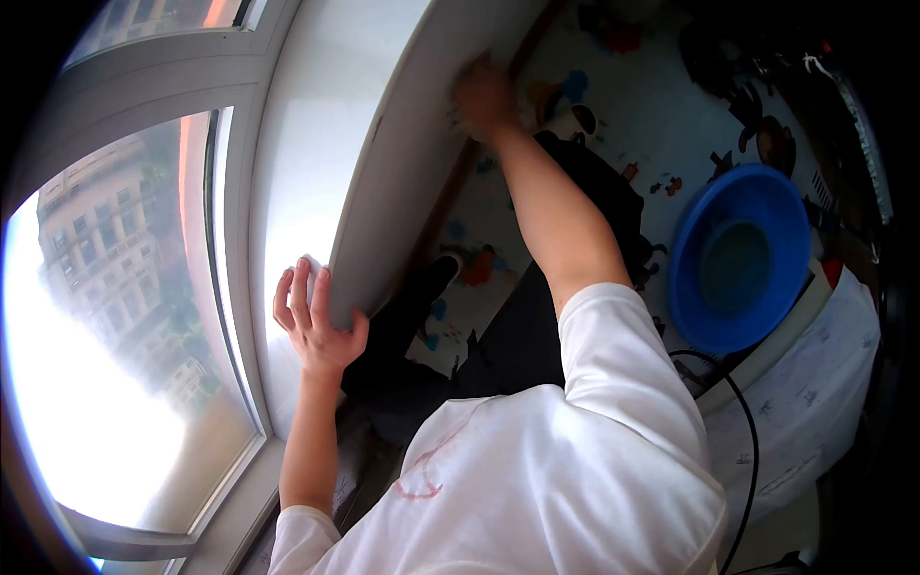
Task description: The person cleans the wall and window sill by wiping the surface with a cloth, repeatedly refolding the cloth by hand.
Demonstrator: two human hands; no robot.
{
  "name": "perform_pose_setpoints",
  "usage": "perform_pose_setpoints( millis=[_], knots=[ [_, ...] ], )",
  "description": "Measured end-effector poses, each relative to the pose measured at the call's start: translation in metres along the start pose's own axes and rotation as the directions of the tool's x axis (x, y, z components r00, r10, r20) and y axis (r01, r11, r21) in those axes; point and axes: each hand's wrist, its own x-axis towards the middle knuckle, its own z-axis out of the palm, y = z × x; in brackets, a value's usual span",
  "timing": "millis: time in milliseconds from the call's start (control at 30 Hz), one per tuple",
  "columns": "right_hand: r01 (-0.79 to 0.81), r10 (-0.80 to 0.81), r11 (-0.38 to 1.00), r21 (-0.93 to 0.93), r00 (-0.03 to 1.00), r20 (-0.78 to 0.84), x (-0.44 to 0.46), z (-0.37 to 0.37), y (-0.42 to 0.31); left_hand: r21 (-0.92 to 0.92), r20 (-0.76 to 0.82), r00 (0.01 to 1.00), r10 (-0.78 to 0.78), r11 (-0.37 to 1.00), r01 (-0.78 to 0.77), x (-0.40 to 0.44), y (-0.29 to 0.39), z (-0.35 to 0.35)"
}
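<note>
My left hand [321,321] rests on the edge of the white windowsill [297,182], its fingers spread and nothing visible in them. Farther off, my right hand [484,96] reaches down to the pale wall panel [412,144] below the sill. Motion blur and shadow smear its fingers there, so I cannot make out whether it holds anything. It appears to be against the panel, close to the dark brown strip at the panel's foot.
At the left is a window [115,259] in a white frame. A blue basin [690,278] with some liquid stands on the right, beside a patterned white cloth [815,374]. A black cable [753,431] hangs nearby. The patterned floor [613,105] lies below.
</note>
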Motion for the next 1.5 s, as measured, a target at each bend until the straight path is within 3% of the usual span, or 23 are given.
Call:
perform_pose_setpoints(
  millis=[133, 200, 300, 400, 500, 567, 633, 767, 933, 1033, 1100, 1167, 1233, 1333, 1433, 1500],
  knots=[
    [0.074, -0.063, 0.984, -0.164, 0.996, 0.068, -0.004, 0.026, 0.011, 0.002, 0.000, 1.000, 0.015, 1.000, -0.015, 0.000, -0.003, 0.001],
    [0.150, -0.126, 0.940, -0.307, 0.987, 0.096, -0.012, 0.005, -0.001, 0.021, 0.028, 0.999, 0.038, 0.999, -0.038, 0.000, -0.006, 0.000],
    [0.131, -0.120, 0.891, -0.436, 0.991, 0.053, -0.013, -0.016, -0.024, 0.019, 0.017, 1.000, 0.026, 0.999, -0.027, -0.002, -0.004, 0.001],
    [0.051, -0.068, 0.970, -0.238, 0.996, -0.062, 0.003, 0.007, -0.007, 0.010, -0.009, 0.999, 0.043, 0.999, -0.043, 0.000, -0.004, 0.004],
    [0.133, -0.148, 0.980, -0.148, 0.985, -0.093, 0.019, 0.031, 0.018, 0.008, -0.012, 0.999, 0.049, 0.999, -0.049, -0.003, -0.005, 0.005],
    [0.089, -0.091, 0.995, -0.041, 0.995, -0.036, 0.017, 0.020, 0.015, 0.019, -0.009, 0.999, 0.053, 0.998, -0.053, -0.003, -0.006, 0.003],
    [-0.099, 0.078, 0.979, 0.176, 0.989, 0.124, -0.020, -0.046, -0.025, 0.004, 0.000, 0.998, 0.061, 0.998, -0.061, -0.002, -0.006, 0.001],
    [-0.046, 0.028, 0.996, 0.082, 0.978, 0.208, -0.012, -0.025, -0.025, -0.008, 0.025, 0.998, 0.050, 0.999, -0.050, -0.005, -0.006, -0.002],
    [-0.277, 0.237, 0.940, 0.199, 0.951, 0.199, -0.053, -0.051, -0.051, -0.014, 0.031, 0.997, 0.064, 0.998, -0.063, -0.003, -0.008, -0.002],
    [-0.243, 0.223, 0.872, 0.425, 0.970, 0.099, -0.094, -0.081, -0.081, 0.001, 0.017, 0.998, 0.063, 0.998, -0.063, -0.011, -0.015, 0.005],
    [-0.117, 0.125, 0.952, 0.283, 0.992, -0.012, -0.095, -0.053, -0.077, 0.008, 0.015, 0.998, 0.063, 0.998, -0.063, -0.007, -0.013, 0.007],
    [-0.100, 0.111, 0.954, 0.284, 0.994, -0.022, -0.100, -0.038, -0.073, 0.006, 0.026, 0.998, 0.064, 0.998, -0.064, -0.008, -0.012, 0.004],
    [-0.174, 0.172, 0.885, 0.432, 0.984, 0.045, -0.110, -0.073, -0.088, 0.038, 0.043, 0.996, 0.073, 0.996, -0.075, -0.010, -0.013, 0.006],
    [-0.106, 0.127, 0.921, 0.375, 0.991, -0.032, -0.106, -0.070, -0.086, 0.058, 0.049, 0.997, 0.067, 0.996, -0.070, -0.007, -0.008, 0.004],
    [0.059, -0.042, 0.994, 0.091, 0.983, -0.176, -0.093, -0.029, -0.075, 0.051, 0.045, 0.997, 0.064, 0.997, -0.066, -0.004, -0.004, 0.002],
    [-0.009, 0.022, 0.988, 0.155, 0.996, -0.085, -0.098, -0.044, -0.080, 0.044, 0.044, 0.997, 0.065, 0.997, -0.067, -0.003, -0.002, 0.001]
  ],
)
